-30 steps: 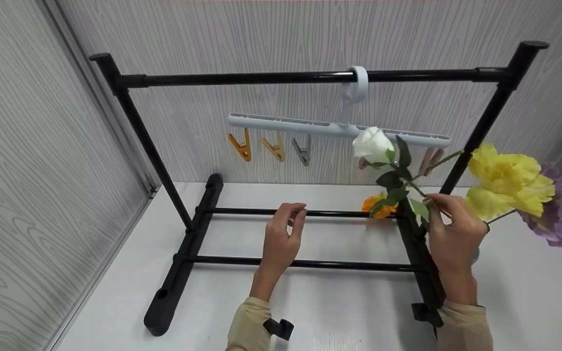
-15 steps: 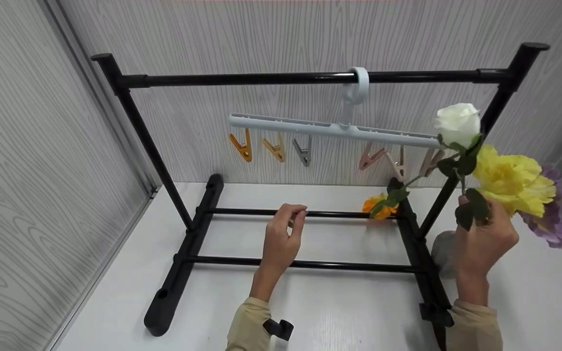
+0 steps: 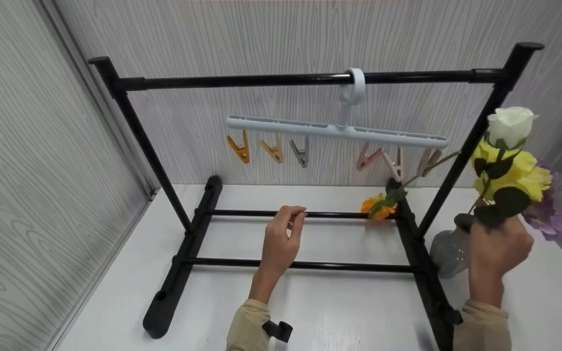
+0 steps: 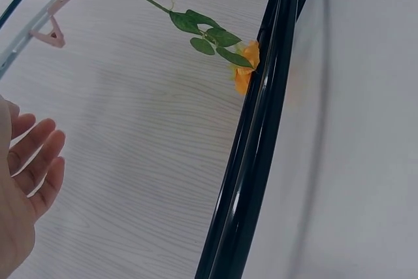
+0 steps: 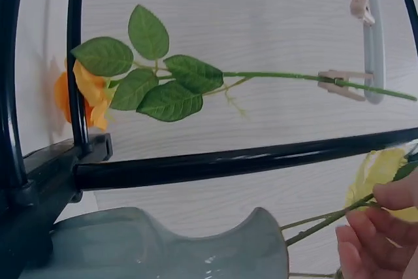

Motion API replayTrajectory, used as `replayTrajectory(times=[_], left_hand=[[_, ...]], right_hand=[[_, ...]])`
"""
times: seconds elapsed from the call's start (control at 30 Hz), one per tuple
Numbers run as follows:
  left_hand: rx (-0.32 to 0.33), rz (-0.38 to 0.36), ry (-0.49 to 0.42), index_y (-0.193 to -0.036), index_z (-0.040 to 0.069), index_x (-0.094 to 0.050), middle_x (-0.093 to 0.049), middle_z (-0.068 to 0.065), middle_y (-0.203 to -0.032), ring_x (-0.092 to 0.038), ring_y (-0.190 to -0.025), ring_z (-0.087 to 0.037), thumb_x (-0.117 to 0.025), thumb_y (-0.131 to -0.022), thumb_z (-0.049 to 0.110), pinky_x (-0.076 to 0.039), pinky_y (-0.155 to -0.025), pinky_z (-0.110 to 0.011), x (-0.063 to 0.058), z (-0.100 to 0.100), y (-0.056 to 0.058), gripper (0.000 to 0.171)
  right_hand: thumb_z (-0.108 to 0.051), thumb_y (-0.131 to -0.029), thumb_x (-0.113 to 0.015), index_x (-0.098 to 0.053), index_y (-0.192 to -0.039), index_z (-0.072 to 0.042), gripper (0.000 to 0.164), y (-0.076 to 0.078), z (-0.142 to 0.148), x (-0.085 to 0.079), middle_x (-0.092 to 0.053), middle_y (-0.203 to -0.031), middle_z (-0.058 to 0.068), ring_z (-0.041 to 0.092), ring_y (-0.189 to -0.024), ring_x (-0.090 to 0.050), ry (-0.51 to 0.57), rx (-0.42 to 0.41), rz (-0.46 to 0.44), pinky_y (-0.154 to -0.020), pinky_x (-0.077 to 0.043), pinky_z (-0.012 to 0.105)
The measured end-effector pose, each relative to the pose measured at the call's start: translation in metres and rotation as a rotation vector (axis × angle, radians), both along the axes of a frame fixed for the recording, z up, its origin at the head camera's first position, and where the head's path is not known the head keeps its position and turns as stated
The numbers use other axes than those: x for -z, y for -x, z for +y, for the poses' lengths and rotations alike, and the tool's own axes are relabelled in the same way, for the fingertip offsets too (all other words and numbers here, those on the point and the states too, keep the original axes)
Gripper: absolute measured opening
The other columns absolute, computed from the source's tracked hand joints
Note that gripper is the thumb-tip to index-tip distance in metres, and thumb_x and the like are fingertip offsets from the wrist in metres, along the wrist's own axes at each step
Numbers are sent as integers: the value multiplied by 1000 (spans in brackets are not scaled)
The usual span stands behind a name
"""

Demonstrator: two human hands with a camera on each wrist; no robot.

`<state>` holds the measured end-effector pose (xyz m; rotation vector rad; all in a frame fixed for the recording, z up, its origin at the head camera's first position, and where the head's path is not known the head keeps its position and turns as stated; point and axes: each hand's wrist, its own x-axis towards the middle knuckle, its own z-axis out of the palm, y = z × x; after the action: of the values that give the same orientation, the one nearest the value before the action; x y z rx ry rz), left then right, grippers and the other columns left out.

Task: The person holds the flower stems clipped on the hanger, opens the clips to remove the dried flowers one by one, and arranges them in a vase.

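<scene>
My right hand pinches the stem of a white rose above a grey-green vase. In the right wrist view, the pinched stem runs to the vase mouth, beside another stem. A yellow flower and a purple flower show behind the rose. Loosely curled and holding nothing, my left hand hovers in the middle of the black rack. An orange flower hangs head down from the rightmost clothespin of a pale blue hanger.
The rack's top bar carries the hanger. Other clothespins, such as an orange one, dangle from it. Two lower bars join the rack's feet, and the vase stands just outside the right foot on a white table.
My right hand has carried the white rose rightward, from in front of the hanger to above the vase. The left hand has stayed put.
</scene>
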<state>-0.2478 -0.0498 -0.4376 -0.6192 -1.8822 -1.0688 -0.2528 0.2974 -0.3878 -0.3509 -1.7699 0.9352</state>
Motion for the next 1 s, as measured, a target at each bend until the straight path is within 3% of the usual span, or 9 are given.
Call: replayTrajectory(times=[0.07, 0.17, 0.27, 0.3, 0.4, 0.5, 0.67, 0.8, 1.0], left_hand=[[3, 1, 1, -108, 0, -68, -66, -8, -92, -63, -77, -16, -64, -100, -1, -55, -67, -27, 1, 0, 0, 9], [5, -6, -2, -108, 0, -68, -66, -7, -93, -63, -77, -15, -63, -101, 0, -55, -68, -27, 1, -1, 0, 9], [5, -15, -5, -109, 0, -68, -67, -6, -94, -63, -77, -15, -62, -101, 0, -55, -69, -28, 1, -1, 0, 9], [6, -18, -7, -109, 0, -68, -67, -6, -95, -63, -78, -15, -62, -102, 0, -55, -69, -28, 1, -1, 0, 9], [8, -22, -10, -109, 0, -68, -67, -6, -95, -63, -78, -15, -62, -102, 0, -55, -69, -28, 1, -1, -1, 10], [14, -21, -9, -110, 0, -68, -68, -6, -95, -63, -79, -15, -62, -101, -1, -55, -69, -28, 1, 0, 0, 10], [12, -18, -8, -110, 0, -67, -68, -6, -96, -64, -79, -15, -62, -101, -1, -55, -69, -28, 1, 1, 0, 10], [4, -24, 0, -109, 0, -68, -68, -6, -96, -64, -79, -15, -62, -102, 0, -55, -69, -27, 1, 1, 0, 9], [0, -33, 9, -109, 1, -68, -67, -6, -96, -63, -79, -15, -62, -102, 1, -55, -69, -27, 2, 2, 1, 9]], right_hand=[[-28, -95, -67, -63, -70, 7, 43, -1, 2, -1, -63, -74, 28, 49, -77, -60, 89, -46, -162, -72, -44, 60], [-39, -101, -55, -72, -74, 1, 51, 0, 1, -4, -68, -65, 12, 28, -69, -70, 227, -212, -364, -70, -51, 40], [-36, -107, -45, -77, -96, 0, 49, 2, -3, -5, -66, -55, -7, 4, -51, -65, 302, -424, -440, -63, -51, 18], [-32, -108, -43, -74, -109, 4, 48, 3, -5, -5, -68, -58, -5, 5, -50, -66, 285, -491, -438, -60, -52, 17], [-21, -109, -41, -58, -136, 6, 42, 5, -12, -4, -77, -83, 6, -2, -62, -67, 201, -642, -433, -61, -56, 18], [-22, -109, -44, -48, -146, 3, 45, 7, -17, -2, -71, -122, 19, -9, -86, -64, 105, -735, -477, -73, -56, 16], [-28, -111, -47, -35, -154, 4, 55, 10, -23, 3, -40, -158, 23, 18, -133, -51, 102, -895, -482, -91, -49, 13], [-28, -111, -47, -20, -163, -3, 64, 12, -27, 6, -24, -167, 17, 35, -147, -37, 174, -984, -388, -95, -48, 16], [-20, -110, -52, -27, -162, -4, 60, 16, -33, 9, -10, -172, 12, 37, -155, -18, 35, -1028, -358, -120, -29, 53]])
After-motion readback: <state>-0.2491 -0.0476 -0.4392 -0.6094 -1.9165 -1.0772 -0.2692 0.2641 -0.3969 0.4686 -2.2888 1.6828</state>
